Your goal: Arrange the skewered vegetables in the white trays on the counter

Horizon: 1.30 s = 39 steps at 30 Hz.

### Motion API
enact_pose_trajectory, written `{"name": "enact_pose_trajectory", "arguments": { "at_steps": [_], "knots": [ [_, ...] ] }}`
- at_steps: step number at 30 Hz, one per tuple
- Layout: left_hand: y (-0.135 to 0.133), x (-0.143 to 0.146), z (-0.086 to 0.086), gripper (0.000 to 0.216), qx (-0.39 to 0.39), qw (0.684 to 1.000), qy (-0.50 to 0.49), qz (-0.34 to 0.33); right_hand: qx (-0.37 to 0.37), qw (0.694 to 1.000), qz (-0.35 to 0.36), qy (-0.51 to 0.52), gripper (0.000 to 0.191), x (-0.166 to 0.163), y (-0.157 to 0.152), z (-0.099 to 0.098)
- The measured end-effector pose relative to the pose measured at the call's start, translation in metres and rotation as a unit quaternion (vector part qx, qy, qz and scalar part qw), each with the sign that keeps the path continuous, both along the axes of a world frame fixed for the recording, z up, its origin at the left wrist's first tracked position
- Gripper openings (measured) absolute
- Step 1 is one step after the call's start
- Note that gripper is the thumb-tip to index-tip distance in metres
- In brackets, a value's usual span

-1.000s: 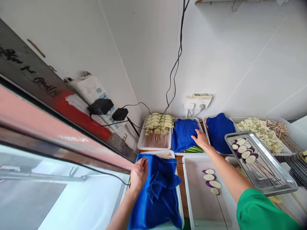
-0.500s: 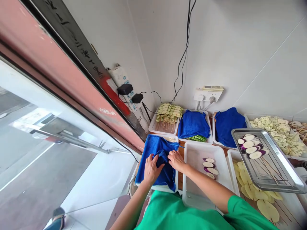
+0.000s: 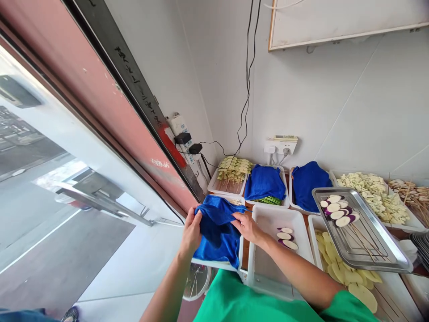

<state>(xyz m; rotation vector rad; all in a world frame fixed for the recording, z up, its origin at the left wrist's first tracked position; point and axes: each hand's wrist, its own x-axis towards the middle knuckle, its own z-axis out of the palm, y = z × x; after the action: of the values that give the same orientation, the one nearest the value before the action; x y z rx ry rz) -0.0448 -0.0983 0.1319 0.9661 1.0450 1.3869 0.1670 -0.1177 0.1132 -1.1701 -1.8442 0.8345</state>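
A blue cloth (image 3: 217, 248) lies over a white tray (image 3: 240, 255) close in front of me. My left hand (image 3: 191, 232) is closed on the cloth's left side, and my right hand (image 3: 246, 227) pinches it at the right. Between the hands the far part of the cloth is lifted and hangs in a fold. Pale stick ends (image 3: 237, 201) show at the tray's far edge. To the right, a white tub (image 3: 268, 268) holds a few eggplant slices (image 3: 287, 237); my right forearm passes over it.
A metal tray (image 3: 365, 232) of skewered eggplant rests over a tub with potato slices (image 3: 335, 259). Behind stand skewered green slices (image 3: 234, 165), two cloth-covered trays and chopped pale vegetable (image 3: 372, 192). Cables (image 3: 247, 89) hang down the wall; a power strip (image 3: 182, 134) is mounted left.
My left hand has moved left and taken hold of the cloth. The bunched cloth is now spread and raised between both hands. The view has shifted slightly.
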Motion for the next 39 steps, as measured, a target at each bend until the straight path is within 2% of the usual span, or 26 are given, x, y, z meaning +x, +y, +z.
{"name": "enact_pose_trajectory", "arguments": {
  "at_steps": [2,5,8,10,12,14,16,17,19,21,23,26,29,32,34,36,39],
  "knots": [
    [-0.001,-0.01,0.017,0.047,0.009,0.999,0.043,-0.028,0.028,0.999,0.012,0.016,0.025,0.014,-0.009,0.034],
    [0.003,-0.026,0.042,0.047,0.028,0.979,0.158,-0.122,0.027,0.997,-0.063,0.039,0.032,0.043,-0.01,0.086],
    [0.01,-0.032,0.064,0.052,0.071,0.918,0.326,-0.214,0.039,0.991,-0.125,-0.011,0.029,0.073,-0.004,0.128],
    [0.011,-0.028,0.071,0.056,0.101,0.868,0.427,-0.233,0.046,0.988,-0.132,-0.061,0.029,0.085,-0.006,0.148],
    [0.006,-0.016,0.069,0.064,0.137,0.84,0.471,-0.231,0.04,0.986,-0.115,-0.113,0.032,0.084,-0.016,0.162],
    [-0.006,0.006,0.061,0.081,0.188,0.841,0.451,-0.233,0.032,0.981,-0.093,-0.168,0.036,0.071,-0.029,0.169],
    [-0.022,0.035,0.052,0.097,0.24,0.857,0.389,-0.239,0.043,0.969,-0.09,-0.225,0.037,0.051,-0.042,0.17],
    [-0.028,0.049,0.048,0.092,0.249,0.869,0.348,-0.249,0.054,0.962,-0.091,-0.251,0.036,0.041,-0.047,0.17],
    [-0.034,0.073,0.044,0.058,0.241,0.897,0.277,-0.247,0.075,0.947,-0.095,-0.296,0.03,0.026,-0.052,0.17],
    [-0.028,0.085,0.04,0.031,0.222,0.915,0.243,-0.233,0.085,0.935,-0.104,-0.328,0.025,0.021,-0.052,0.174],
    [-0.011,0.084,0.036,0.021,0.197,0.924,0.23,-0.234,0.076,0.929,-0.12,-0.343,0.024,0.025,-0.048,0.183],
    [0.019,0.069,0.027,0.016,0.172,0.927,0.231,-0.238,0.025,0.928,-0.144,-0.342,0.027,0.039,-0.041,0.202],
    [0.043,0.051,0.024,0.018,0.198,0.917,0.26,-0.227,-0.027,0.921,-0.165,-0.351,0.027,0.053,-0.032,0.213],
    [0.065,0.029,0.028,0.025,0.234,0.893,0.254,-0.289,-0.057,0.912,-0.146,-0.378,0.019,0.069,-0.021,0.212],
    [0.086,0.016,0.03,0.023,0.229,0.88,0.235,-0.344,-0.082,0.911,-0.132,-0.381,0.019,0.082,-0.009,0.207],
    [0.111,0.008,0.025,0.018,0.184,0.881,0.204,-0.386,-0.123,0.921,-0.124,-0.348,0.025,0.096,0.006,0.203],
    [0.152,0.02,0.006,0.039,0.058,0.896,0.11,-0.426,-0.191,0.945,-0.096,-0.246,0.027,0.116,0.037,0.199]
  ]
}}
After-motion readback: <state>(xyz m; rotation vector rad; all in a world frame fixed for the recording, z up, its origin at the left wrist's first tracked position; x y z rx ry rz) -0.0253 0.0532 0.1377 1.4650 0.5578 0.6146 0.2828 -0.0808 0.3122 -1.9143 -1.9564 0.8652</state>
